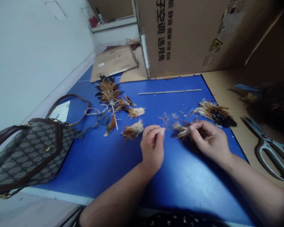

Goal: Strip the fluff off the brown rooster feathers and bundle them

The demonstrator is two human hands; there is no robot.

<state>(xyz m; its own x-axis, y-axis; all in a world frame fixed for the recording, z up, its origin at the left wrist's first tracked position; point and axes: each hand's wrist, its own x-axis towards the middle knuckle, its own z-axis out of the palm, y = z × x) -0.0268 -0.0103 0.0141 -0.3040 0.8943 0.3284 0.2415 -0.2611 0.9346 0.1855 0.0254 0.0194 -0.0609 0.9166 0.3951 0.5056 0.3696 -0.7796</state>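
My left hand (153, 148) is held above the blue table, thumb and fingertips pinched together; whatever is between them is too small to make out. To its right, my right hand (210, 138) pinches at a small tuft of brown and pale feathers (181, 130), partly hidden behind the fingers. Two loose feather bundles, one brown and white (133, 130) and one tan (136, 112), lie left of my left hand. Farther back rests a larger brown and black feather bunch tied on a thin stick (109, 90). Another bundle with black tips (214, 113) is beyond my right hand.
Scissors (266, 138) lie on cardboard at the right, near a dark feather pile (272, 104). A thin stick (169, 92) crosses the far table. A patterned handbag (42, 151) stands at the left, with dark cloth strips (101, 119) beside it. A large carton (186, 37) stands behind.
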